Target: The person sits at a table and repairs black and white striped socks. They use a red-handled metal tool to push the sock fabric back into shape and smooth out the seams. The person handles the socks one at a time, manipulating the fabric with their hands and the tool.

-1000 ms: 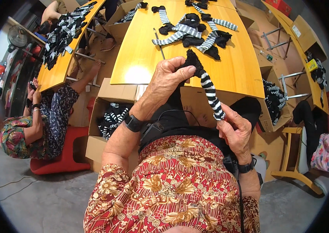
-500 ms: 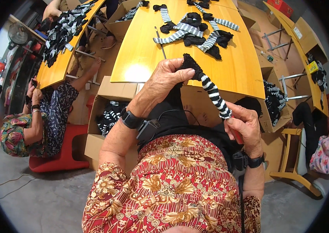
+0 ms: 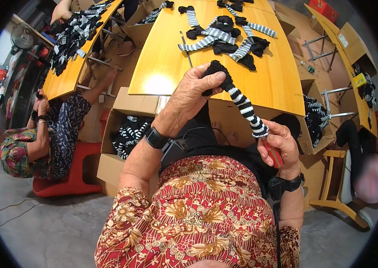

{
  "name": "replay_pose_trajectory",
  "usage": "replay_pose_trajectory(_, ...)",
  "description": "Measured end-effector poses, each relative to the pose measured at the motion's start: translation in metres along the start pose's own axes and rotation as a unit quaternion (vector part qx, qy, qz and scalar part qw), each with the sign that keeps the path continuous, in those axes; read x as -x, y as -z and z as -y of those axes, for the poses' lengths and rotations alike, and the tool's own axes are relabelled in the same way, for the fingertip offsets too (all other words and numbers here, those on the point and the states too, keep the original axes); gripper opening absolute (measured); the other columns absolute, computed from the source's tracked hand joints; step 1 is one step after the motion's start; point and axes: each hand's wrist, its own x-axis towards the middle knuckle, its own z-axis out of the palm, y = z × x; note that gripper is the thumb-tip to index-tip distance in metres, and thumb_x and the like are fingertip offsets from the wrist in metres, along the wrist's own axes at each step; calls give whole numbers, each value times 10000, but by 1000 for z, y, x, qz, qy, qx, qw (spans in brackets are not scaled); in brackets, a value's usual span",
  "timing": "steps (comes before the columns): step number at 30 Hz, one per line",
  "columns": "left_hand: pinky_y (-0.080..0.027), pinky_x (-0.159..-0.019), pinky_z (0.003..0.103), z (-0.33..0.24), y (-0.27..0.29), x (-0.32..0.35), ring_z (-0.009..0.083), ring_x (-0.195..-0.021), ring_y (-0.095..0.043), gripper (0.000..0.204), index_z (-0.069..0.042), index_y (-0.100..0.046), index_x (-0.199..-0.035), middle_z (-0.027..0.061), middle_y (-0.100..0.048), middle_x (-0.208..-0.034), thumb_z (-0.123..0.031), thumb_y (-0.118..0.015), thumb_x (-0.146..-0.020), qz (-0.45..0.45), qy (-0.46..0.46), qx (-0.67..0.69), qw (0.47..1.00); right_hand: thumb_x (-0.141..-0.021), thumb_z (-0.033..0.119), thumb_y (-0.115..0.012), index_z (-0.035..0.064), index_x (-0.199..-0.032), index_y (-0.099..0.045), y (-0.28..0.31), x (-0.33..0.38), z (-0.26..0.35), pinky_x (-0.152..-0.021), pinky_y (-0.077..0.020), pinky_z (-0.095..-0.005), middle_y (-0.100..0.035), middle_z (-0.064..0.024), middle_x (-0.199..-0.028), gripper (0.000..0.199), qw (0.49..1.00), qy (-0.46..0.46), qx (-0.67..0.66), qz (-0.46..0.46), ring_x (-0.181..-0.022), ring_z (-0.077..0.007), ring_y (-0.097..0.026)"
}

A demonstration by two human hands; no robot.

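Head view. The left hand [image 3: 193, 91] pinched the black toe end of a black-and-white striped sock [image 3: 238, 100], its grip closed around the knit, fingers and thumb folded over the dark tip. The right hand [image 3: 278, 145] closed its grip on the sock's lower, open end and also held a small red-handled tool [image 3: 275, 154]; what kind of tool it was could not be told. The sock was stretched taut between the two hands, in the air above the near edge of the yellow bench [image 3: 162, 67] and in front of the person's lap.

Progress, as a judgement: this one sock was in hand, while a loose heap of striped socks [image 3: 229, 33] lay at the far middle of the bench, and a cardboard box [image 3: 128, 134] below the bench's near-left corner held more striped socks. Which heap was finished and which was waiting could not be told.

Edges and room: the bench's near edge lay just beyond the hands, with bare yellow top between it and the heap, giving free room ahead. A thin rod [image 3: 185, 47] lay on the top to the left of the heap. A seated person [image 3: 28, 143] worked well apart on the left at another bench [image 3: 64, 80] carrying socks.
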Motion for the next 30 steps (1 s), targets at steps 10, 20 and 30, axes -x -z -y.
replay_pose_trajectory(10,-479,-687,236,-1,8,1,71,-751,-570,157,-76,-620,-1003,-22,-634,-881,-146,-691,-882,7,43,-42,998,-926,66,-533,35,-1309,-550,-8,-4,-10,-380,-414,-223,-617,-160,-675,385,1000,11,-2,-15,-411,-137,-510)
replay_pose_trajectory(20,-514,-802,283,5,2,-8,110,-856,-621,276,-86,-610,-1093,7,-634,-979,-275,-673,-902,-94,-79,-147,981,-869,-4,-584,44,-1295,-573,-31,-7,-10,-458,-450,-236,-656,-77,-794,428,910,109,368,-158,-525,-97,-523)
replay_pose_trajectory(30,-543,-846,298,8,6,-6,163,-946,-679,283,-16,-606,-1162,100,-693,-1068,-224,-539,-983,-111,-69,-70,989,-776,-12,-680,97,-1307,-576,-29,-18,-30,-505,-458,-328,-465,-53,-658,551,602,304,725,-140,-543,-188,-511)
